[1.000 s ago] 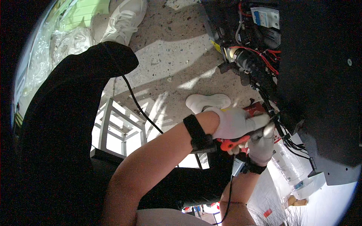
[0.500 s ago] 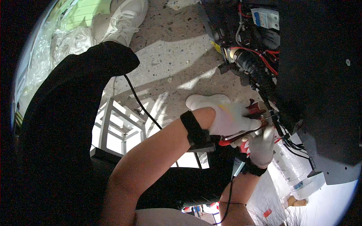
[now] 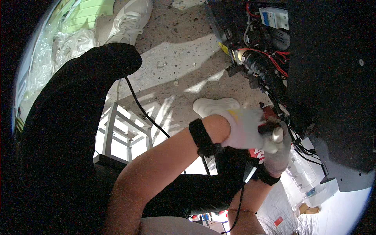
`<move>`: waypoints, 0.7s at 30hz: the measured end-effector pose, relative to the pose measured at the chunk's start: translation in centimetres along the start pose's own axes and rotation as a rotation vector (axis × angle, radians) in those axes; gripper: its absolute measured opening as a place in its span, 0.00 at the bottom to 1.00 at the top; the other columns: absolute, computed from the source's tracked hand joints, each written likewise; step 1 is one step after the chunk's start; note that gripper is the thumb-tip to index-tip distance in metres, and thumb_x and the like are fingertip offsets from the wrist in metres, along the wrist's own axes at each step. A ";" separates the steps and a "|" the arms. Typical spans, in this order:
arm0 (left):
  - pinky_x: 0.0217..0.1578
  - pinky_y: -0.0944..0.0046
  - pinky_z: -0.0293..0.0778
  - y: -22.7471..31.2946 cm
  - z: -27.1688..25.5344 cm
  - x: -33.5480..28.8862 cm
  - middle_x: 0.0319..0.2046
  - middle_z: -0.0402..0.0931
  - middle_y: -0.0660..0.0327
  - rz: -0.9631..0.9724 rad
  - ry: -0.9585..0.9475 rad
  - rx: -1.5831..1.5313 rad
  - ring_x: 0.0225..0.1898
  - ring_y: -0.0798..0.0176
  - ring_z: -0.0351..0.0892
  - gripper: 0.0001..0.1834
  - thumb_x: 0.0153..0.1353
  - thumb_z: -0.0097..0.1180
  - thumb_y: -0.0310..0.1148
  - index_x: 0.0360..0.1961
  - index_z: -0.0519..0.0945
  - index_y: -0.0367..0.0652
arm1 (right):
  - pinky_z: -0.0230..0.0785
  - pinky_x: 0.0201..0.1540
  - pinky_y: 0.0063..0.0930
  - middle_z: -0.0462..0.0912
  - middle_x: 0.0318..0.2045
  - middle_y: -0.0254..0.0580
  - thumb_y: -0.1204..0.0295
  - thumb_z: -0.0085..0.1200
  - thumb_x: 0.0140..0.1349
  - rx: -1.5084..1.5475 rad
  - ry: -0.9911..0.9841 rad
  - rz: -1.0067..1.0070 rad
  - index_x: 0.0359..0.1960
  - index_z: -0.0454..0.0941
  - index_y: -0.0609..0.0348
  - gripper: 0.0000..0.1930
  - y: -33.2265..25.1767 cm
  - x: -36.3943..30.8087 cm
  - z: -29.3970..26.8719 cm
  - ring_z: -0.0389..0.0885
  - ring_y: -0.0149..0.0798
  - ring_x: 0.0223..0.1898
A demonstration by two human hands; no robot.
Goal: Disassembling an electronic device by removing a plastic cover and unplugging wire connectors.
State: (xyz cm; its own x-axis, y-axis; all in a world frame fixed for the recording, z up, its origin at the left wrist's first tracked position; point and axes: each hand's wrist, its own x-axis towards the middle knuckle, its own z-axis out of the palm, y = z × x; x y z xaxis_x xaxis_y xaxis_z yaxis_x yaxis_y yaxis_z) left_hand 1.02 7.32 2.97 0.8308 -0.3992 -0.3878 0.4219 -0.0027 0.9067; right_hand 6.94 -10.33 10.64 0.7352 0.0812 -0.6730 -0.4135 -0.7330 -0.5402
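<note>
My left hand point(image 3: 246, 127), in a white glove, reaches across from the left toward the dark equipment. Its fingers curl in around a dark object I cannot make out, partly hidden by the glove. Close against it, my right hand point(image 3: 277, 154), in a grey-white glove, comes up from below with its fingers bent and closed; what they grip is hidden. A dark red piece point(image 3: 269, 112) shows just beyond the fingers. Beside the hands runs a black cable bundle point(image 3: 280, 105), leading along the equipment's edge.
Dark equipment with a large black panel point(image 3: 333, 98) and red wires point(image 3: 270, 56) fills the right. A grey metal frame stool point(image 3: 111, 129) stands at left, near a black cable point(image 3: 139, 103). Clear plastic wrap point(image 3: 74, 43) lies at upper left, near a white shoe point(image 3: 131, 21).
My right hand has turned and shifted slightly up against the left, thumb now on top. The red-handled tool with a thin metal part, visible between the hands before, is now hidden.
</note>
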 end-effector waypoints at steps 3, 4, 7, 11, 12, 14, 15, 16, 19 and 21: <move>0.41 0.56 0.74 0.0 1.5 0.1 0.35 0.78 0.43 0.064 0.014 0.023 0.40 0.45 0.79 0.32 0.52 0.53 0.54 0.42 0.74 0.31 | 0.68 0.34 0.25 0.76 0.34 0.37 0.47 0.52 0.58 -0.051 0.045 -0.053 0.43 0.71 0.67 0.29 -0.5 -0.3 0.4 0.74 0.31 0.33; 0.41 0.55 0.74 -0.6 3.7 0.8 0.35 0.77 0.42 0.115 0.152 0.035 0.41 0.44 0.78 0.28 0.53 0.54 0.50 0.41 0.74 0.31 | 0.68 0.35 0.25 0.76 0.34 0.37 0.48 0.51 0.59 -0.200 0.050 -0.098 0.43 0.71 0.67 0.28 -0.4 -0.2 -0.2 0.74 0.31 0.33; 0.41 0.56 0.73 -1.1 3.9 1.1 0.35 0.78 0.43 0.122 0.074 -0.116 0.40 0.45 0.78 0.29 0.55 0.51 0.52 0.42 0.74 0.32 | 0.69 0.39 0.25 0.76 0.36 0.39 0.48 0.47 0.62 -0.227 0.075 -0.146 0.44 0.70 0.66 0.28 0.2 -0.4 -0.5 0.75 0.33 0.37; 0.29 0.62 0.75 -1.9 4.1 1.2 0.29 0.80 0.56 0.083 -0.111 -0.734 0.29 0.60 0.80 0.20 0.59 0.52 0.46 0.36 0.77 0.36 | 0.68 0.45 0.32 0.76 0.41 0.42 0.54 0.45 0.63 0.019 0.087 -0.252 0.48 0.70 0.65 0.24 0.3 -0.3 1.2 0.76 0.37 0.42; 0.27 0.65 0.74 -1.9 3.7 0.8 0.28 0.80 0.58 0.115 -0.049 -0.820 0.27 0.63 0.80 0.19 0.60 0.52 0.45 0.35 0.77 0.37 | 0.68 0.48 0.32 0.76 0.44 0.43 0.60 0.46 0.63 -0.328 -0.073 -0.288 0.52 0.67 0.64 0.22 1.7 0.4 -0.2 0.76 0.38 0.45; 0.38 0.60 0.71 -2.0 3.0 0.8 0.34 0.79 0.48 0.104 -0.143 -0.876 0.34 0.52 0.78 0.31 0.63 0.38 0.57 0.37 0.77 0.36 | 0.68 0.47 0.33 0.76 0.44 0.43 0.64 0.49 0.61 -0.047 -0.039 -0.182 0.52 0.67 0.64 0.21 2.2 0.1 -0.1 0.76 0.39 0.44; 0.38 0.60 0.71 -1.8 2.7 0.7 0.34 0.79 0.48 0.104 -0.145 -0.877 0.34 0.52 0.78 0.31 0.63 0.38 0.57 0.37 0.77 0.36 | 0.69 0.46 0.33 0.77 0.43 0.43 0.68 0.52 0.59 0.231 -0.006 -0.074 0.52 0.66 0.64 0.21 2.2 -0.1 0.2 0.77 0.40 0.43; 0.37 0.59 0.71 -1.6 2.2 0.4 0.33 0.79 0.49 0.018 -0.229 -0.933 0.33 0.54 0.77 0.32 0.63 0.38 0.58 0.37 0.78 0.36 | 0.69 0.46 0.33 0.77 0.43 0.43 0.68 0.52 0.59 0.231 -0.004 -0.073 0.52 0.66 0.64 0.21 2.3 -0.2 0.4 0.77 0.40 0.43; 0.31 0.62 0.72 -1.6 2.8 0.9 0.26 0.79 0.53 -0.006 -0.094 -0.851 0.29 0.59 0.79 0.29 0.61 0.44 0.56 0.35 0.78 0.35 | 0.72 0.37 0.30 0.78 0.38 0.41 0.66 0.55 0.56 0.810 -0.284 0.059 0.46 0.69 0.63 0.19 1.9 -0.2 1.3 0.78 0.37 0.36; 0.25 0.65 0.74 -1.0 2.1 1.0 0.21 0.79 0.55 0.062 0.101 -0.717 0.25 0.62 0.80 0.26 0.60 0.49 0.52 0.33 0.79 0.35 | 0.66 0.48 0.34 0.74 0.46 0.42 0.57 0.47 0.61 0.560 -0.347 0.050 0.53 0.65 0.61 0.24 2.3 0.1 -0.3 0.74 0.39 0.45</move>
State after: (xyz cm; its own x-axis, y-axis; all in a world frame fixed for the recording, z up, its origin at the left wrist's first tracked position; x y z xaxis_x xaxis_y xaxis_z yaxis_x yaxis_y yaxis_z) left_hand 0.66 4.98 1.99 0.8757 -0.2923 -0.3843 0.4784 0.6324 0.6092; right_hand 6.22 -12.20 9.52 0.5307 0.3383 -0.7771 -0.7283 -0.2869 -0.6223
